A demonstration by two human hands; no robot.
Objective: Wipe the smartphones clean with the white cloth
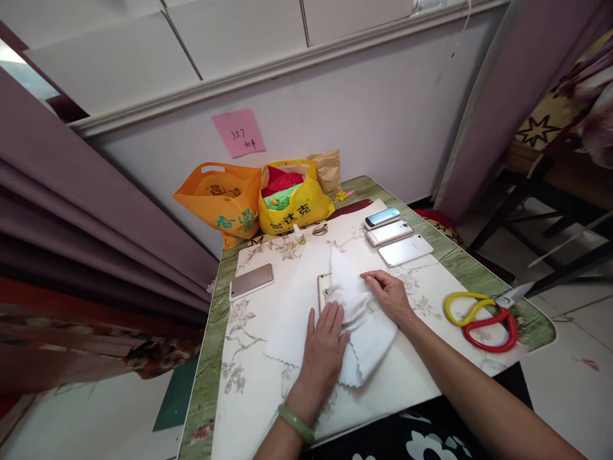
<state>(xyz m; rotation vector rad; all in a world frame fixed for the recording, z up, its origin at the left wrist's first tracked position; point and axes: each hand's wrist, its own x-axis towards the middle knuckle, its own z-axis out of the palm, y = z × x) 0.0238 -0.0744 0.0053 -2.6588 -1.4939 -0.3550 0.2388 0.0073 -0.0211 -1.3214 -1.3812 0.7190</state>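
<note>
Palms flat, fingers spread: left hand [325,342] and right hand [390,295] press white cloth [371,342] over gold phone [324,285], lengthwise away, nearer left.

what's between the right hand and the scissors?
Nothing stands there. In the head view, only a bare stretch of the floral table mat separates the right hand from the scissors.

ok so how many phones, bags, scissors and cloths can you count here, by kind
white cloth: 1
phones: 5, one at left, one partly under the cloth, three at right
bags: 3, orange, yellow, brown paper
scissors: 1
total: 10
</note>
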